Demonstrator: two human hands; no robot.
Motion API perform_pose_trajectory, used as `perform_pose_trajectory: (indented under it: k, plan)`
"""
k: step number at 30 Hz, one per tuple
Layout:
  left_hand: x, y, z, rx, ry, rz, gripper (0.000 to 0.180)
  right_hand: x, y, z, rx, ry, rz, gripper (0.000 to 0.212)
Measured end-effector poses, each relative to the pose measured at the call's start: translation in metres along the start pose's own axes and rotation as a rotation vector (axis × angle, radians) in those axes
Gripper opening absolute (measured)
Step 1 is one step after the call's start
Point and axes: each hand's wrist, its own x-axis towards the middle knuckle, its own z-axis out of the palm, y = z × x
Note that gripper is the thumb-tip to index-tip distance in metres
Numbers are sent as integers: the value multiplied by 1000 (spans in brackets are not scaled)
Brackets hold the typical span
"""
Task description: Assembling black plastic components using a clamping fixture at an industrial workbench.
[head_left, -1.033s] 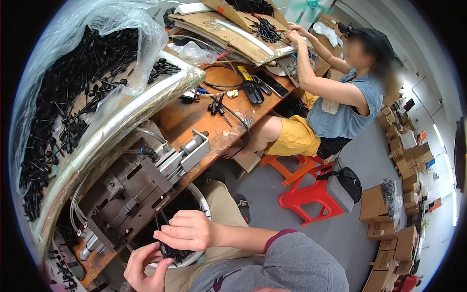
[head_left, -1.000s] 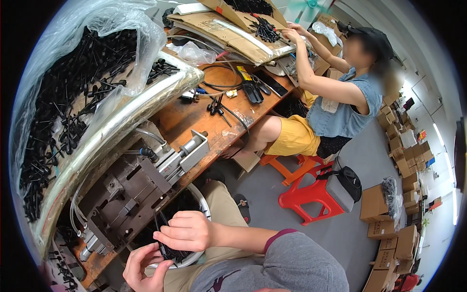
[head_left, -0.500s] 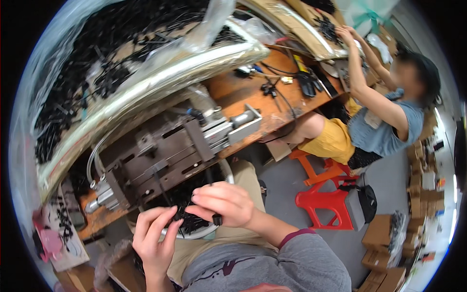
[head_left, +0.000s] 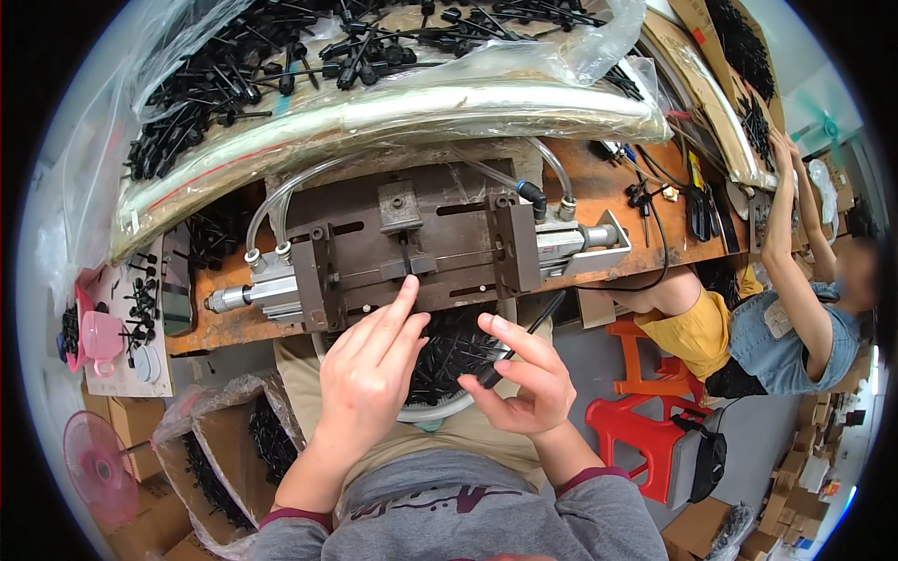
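My left hand [head_left: 369, 374] reaches over the front of a brown metal fixture [head_left: 358, 245]. Its index finger is stretched out, with the tip at a small dark part [head_left: 405, 254] in the fixture's middle slot; whether it presses is hard to tell. In my right hand [head_left: 528, 381], thumb and fingers pinch a thin black rod-like piece with a thicker end [head_left: 540, 316], which tilts up to the right. Below both hands a round white tub [head_left: 458, 408] full of black parts sits at my lap.
Pneumatic cylinders [head_left: 271, 292] with clear hoses flank the fixture on the wooden bench [head_left: 599, 210]. Behind it lies a plastic-lined heap of black parts [head_left: 365, 56]. At right a co-worker's hands [head_left: 784, 154] handle black parts, near a red stool [head_left: 617, 425]. A pink fan [head_left: 100, 467] stands at left.
My view has swung and the bench now appears more level. My left hand has moved from beside my right up to the fixture's slot, index finger out. My right hand still holds a black piece.
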Motion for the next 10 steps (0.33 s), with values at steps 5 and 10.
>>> perform_pose_trajectory:
  k: [5, 10]
  plan:
    - [3, -1, 3, 46, -49, 8, 25, 3, -4, 0, -118, -13, 9, 52]
    - [9, -5, -4, 59, -89, -12, 25, 5, -6, -2, -231, -71, -25, 60]
